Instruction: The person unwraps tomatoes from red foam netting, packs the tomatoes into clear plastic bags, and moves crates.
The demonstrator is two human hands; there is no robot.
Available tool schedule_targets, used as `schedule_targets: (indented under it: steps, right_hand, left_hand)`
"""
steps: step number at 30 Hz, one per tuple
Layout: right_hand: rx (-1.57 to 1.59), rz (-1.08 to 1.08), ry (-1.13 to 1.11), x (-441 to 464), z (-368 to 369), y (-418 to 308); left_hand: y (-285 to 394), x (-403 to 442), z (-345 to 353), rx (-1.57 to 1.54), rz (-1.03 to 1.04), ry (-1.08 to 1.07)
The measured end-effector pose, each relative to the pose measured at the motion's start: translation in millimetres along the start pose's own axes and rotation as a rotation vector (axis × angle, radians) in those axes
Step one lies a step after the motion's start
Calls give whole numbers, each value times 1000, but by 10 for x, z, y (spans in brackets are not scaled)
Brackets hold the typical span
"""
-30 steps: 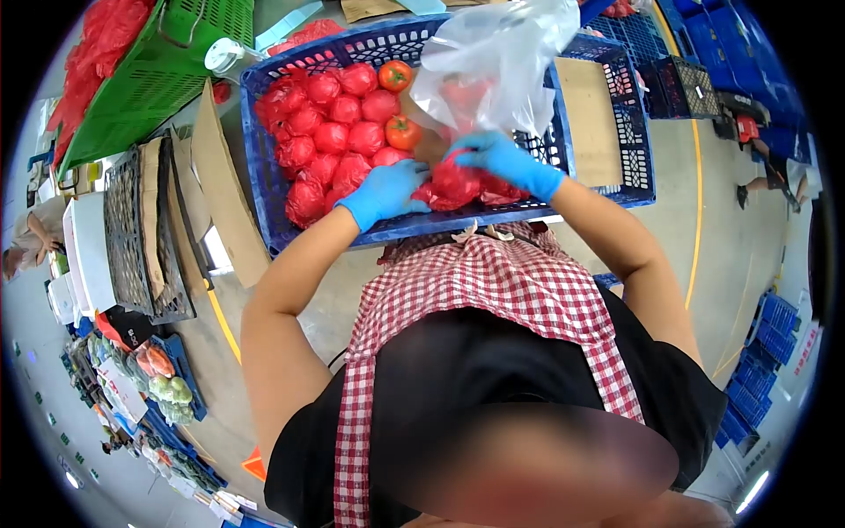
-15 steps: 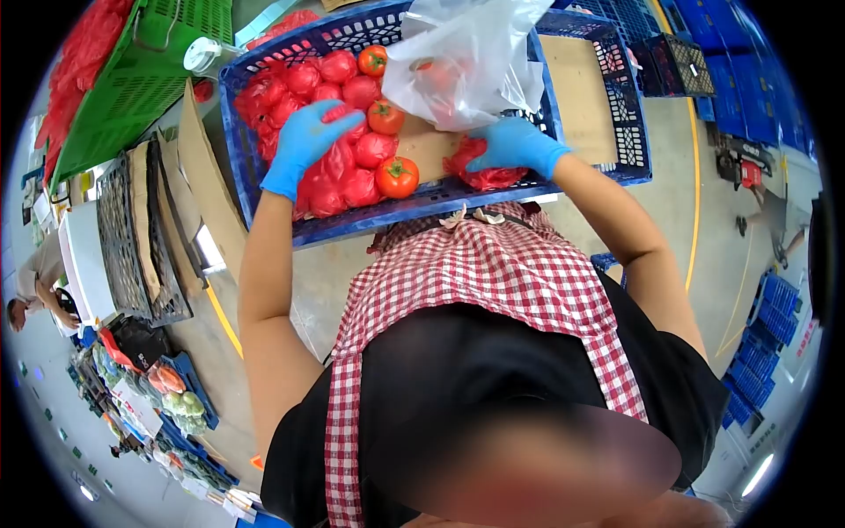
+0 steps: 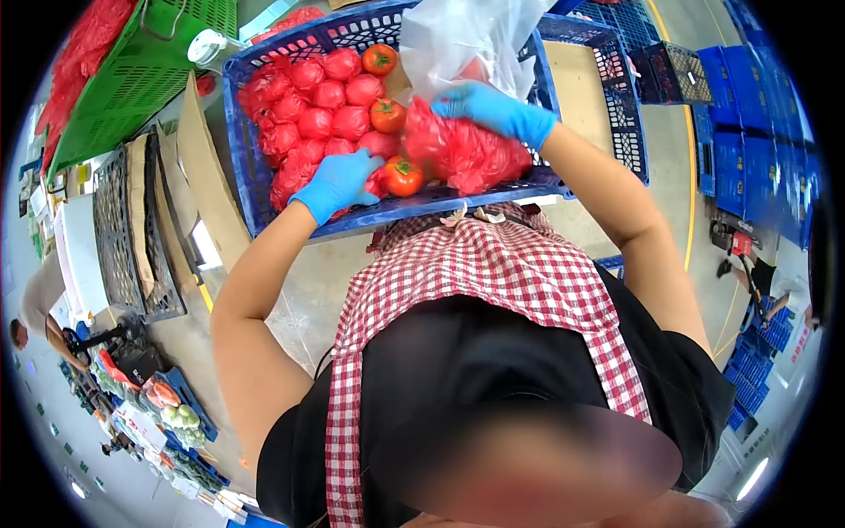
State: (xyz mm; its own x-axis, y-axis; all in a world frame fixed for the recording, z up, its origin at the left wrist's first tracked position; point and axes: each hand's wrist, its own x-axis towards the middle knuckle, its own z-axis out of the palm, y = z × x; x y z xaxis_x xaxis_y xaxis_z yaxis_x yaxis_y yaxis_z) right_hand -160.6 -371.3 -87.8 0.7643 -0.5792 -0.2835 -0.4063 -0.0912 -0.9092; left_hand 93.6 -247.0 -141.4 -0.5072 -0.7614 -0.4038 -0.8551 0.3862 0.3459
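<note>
The blue crate (image 3: 240, 148) stands in front of the person, its near wall close to the checked apron (image 3: 449, 273). Over the crate's near left part, the left hand (image 3: 341, 183) rests low among the wrapped tomatoes (image 3: 319, 121), thumb and fingers parted around a bit of red wrapping; whether it has a grip cannot be told. The right hand (image 3: 491, 113) is over the crate's right part, fingers bent over the top of a loose bunch of red film (image 3: 480, 157), which it grasps; the fingertips are slightly blurred. The bunch hangs below that hand, inside the crate by its near wall.

The wrapped tomatoes fill the crate's left half in close rows, round lumps under thin, crinkled, shiny red plastic. Bordering them, toward the crate's middle, are three bare tomatoes: smooth, glossy and orange-red, with green calyxes. The nearest bare tomato (image 3: 403, 178) lies just beside the left hand's fingers. A clear bag (image 3: 466, 44), limp and creased, drapes over the crate's far wall beyond the right hand. The crate's walls are moulded plastic pierced with slots. Both hands wear smooth, thin blue gloves. Right of the crate, a second crate (image 3: 629, 132) has flat brown cardboard (image 3: 581, 106) inside.
</note>
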Motion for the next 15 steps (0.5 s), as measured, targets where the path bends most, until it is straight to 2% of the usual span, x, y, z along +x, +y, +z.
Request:
schedule_targets:
  steps: [2, 4, 6, 7, 8, 10, 11, 14, 15]
  right_hand:
    - [227, -27, 83, 40, -171, -14]
    - [711, 16, 204, -293, -408, -679]
    - [637, 14, 202, -525, -764, -676]
    - [258, -173, 131, -605, -889, -691]
    - [82, -19, 90, -686, -862, -651]
    - [-448, 125, -211, -696, -625, -549]
    - [-686, 223, -210, -728, -390, -457]
    - [-1222, 457, -229, -551, 79, 96]
    - [-1262, 456, -283, -511, 100, 243]
  left_hand:
    - [-71, -48, -25, -34, 47, -35]
    - [-93, -68, -8, -65, 108, 0]
    - [-65, -87, 73, 2, 193, 29]
    - [-46, -83, 112, 35, 196, 45]
    - [-69, -54, 174, 40, 206, 75]
    - [-79, -2, 238, 47, 234, 128]
    - [-34, 44, 223, 110, 165, 78]
    - [-161, 122, 244, -186, -44, 397]
    - [-297, 166, 253, -361, -84, 459]
